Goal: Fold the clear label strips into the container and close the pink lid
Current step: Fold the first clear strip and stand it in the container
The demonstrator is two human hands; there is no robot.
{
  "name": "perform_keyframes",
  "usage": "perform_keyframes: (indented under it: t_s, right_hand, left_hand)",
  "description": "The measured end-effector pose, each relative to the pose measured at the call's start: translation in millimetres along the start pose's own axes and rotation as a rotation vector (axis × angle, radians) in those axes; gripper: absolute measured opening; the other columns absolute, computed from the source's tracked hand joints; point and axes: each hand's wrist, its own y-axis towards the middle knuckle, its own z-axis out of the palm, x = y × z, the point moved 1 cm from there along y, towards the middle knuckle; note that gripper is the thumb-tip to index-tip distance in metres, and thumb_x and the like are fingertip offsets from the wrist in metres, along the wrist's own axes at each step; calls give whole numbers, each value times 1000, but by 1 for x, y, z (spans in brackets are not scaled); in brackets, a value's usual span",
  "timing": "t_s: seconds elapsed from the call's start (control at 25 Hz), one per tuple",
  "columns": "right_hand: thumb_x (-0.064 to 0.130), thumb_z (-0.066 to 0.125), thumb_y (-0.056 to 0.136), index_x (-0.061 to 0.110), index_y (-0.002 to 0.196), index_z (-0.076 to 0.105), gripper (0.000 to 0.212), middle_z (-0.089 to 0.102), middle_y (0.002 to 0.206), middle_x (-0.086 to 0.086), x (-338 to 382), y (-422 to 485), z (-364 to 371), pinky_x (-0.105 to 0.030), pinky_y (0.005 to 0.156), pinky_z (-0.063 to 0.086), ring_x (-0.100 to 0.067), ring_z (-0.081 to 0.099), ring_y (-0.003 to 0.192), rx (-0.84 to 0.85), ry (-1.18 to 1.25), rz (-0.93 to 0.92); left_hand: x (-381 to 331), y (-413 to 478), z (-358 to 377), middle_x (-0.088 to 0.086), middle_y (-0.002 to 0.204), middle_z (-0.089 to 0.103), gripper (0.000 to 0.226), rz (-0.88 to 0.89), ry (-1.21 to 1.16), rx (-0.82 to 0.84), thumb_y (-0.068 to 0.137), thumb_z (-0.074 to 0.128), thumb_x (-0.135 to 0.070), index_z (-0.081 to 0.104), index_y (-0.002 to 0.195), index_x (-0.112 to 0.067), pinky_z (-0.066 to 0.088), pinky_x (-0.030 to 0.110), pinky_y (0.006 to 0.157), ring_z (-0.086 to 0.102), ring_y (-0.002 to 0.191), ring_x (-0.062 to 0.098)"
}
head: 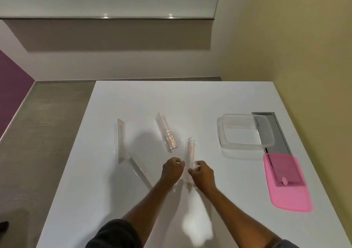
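Gripping one of four strips [190,158], both hands [172,168].

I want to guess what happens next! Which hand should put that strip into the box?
Probably the right hand. Both hands pinch the strip, but the open container sits on the right, nearer that hand than the left hand.

Bare table [205,103] between nearest strip [191,158] and open container [240,133].

Beside the pink lid [287,183], the grey table slot [274,131] is partly covered by the clear container [245,131]; left hand [172,169] and right hand [202,173] hide the nearest strip's [191,152] lower end; its red print is unreadable.
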Motion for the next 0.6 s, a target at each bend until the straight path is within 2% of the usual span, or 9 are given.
perform_keyframes:
  t_s: [0.12, 0.2, 0.28, 0.44, 0.6]
  right_hand:
    - [25, 74, 96, 5, 143, 57, 53, 76, 121, -11, -9, 7, 7, -35, 101, 54, -28, 71, 115, 21, 73, 67]
    - [23, 74, 96, 6, 142, 57, 52, 72, 130, -11, -11, 6, 13, -30, 92, 56, -28, 70, 118, 57, 134, 111]
    - [23, 74, 95, 8, 134, 61, 44, 72, 126, -9, -14, 11, 16, -25, 85, 55, -27, 70, 115, 79, 184, 129]
    - [15, 67, 93, 11, 100, 73, 10, 74, 96, -3, -16, 16, 20, -41, 89, 64, -22, 72, 92, 96, 186, 120]
    - [8, 63, 96, 10, 89, 74, 13, 74, 89, -6, -17, 17, 22, -43, 86, 65, -23, 73, 85, 84, 197, 97]
  left_hand:
    - [3, 6, 12, 6, 136, 70, 37, -47, -22, 3, 108, 55, -31, 65, 136, -10, 58, 40, 107, 67, 123, 28]
    - [8, 8, 18, 4, 132, 70, 34, -68, -26, 0, 108, 56, -29, 65, 136, -12, 58, 32, 98, 67, 119, 25]
    - [10, 11, 24, 3, 125, 72, 29, -73, -29, 8, 108, 56, -27, 67, 131, -13, 60, 32, 97, 69, 114, 22]
    - [12, 15, 31, -2, 106, 74, 23, -74, -5, 12, 108, 54, -24, 73, 119, -16, 63, 32, 94, 71, 101, 16]
    - [12, 18, 34, 2, 114, 75, 21, -86, -17, -1, 108, 54, -23, 72, 119, -16, 63, 37, 100, 71, 105, 19]
